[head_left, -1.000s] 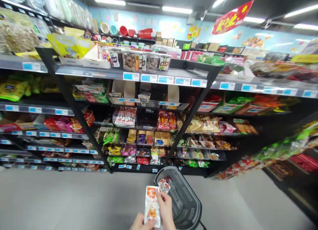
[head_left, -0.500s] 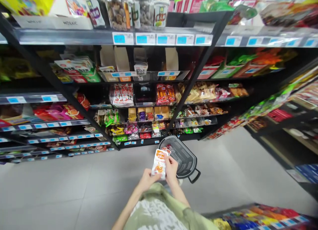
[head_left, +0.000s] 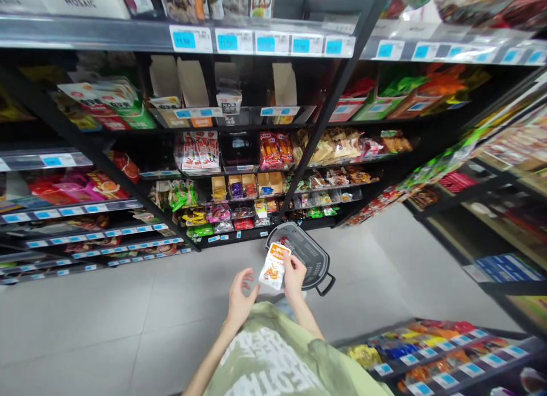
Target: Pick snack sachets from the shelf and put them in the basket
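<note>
A white and orange snack packet point(head_left: 272, 269) is pinched at its right side by my right hand point(head_left: 294, 275), in front of my body. My left hand point(head_left: 241, 296) is just left of the packet, apart from it, with fingers curved and spread and nothing in them. Beyond the packet, a grey shopping basket point(head_left: 318, 253) with a black handle stands on the floor; the packet and my right hand cover its near left part. Something reddish lies at the basket's far left end, too small to name.
Black shelves point(head_left: 239, 122) with bagged snacks, small boxes and blue price tags rise in front of me. Jars point(head_left: 239, 3) stand on the top shelf. Another snack rack point(head_left: 431, 350) is at the lower right. Grey tiled floor point(head_left: 106, 310) stretches left of me.
My left hand has let go of the packet and moved left, its fingers opening. My right hand keeps the packet. The view has shifted slightly, bringing the right-hand rack further into sight.
</note>
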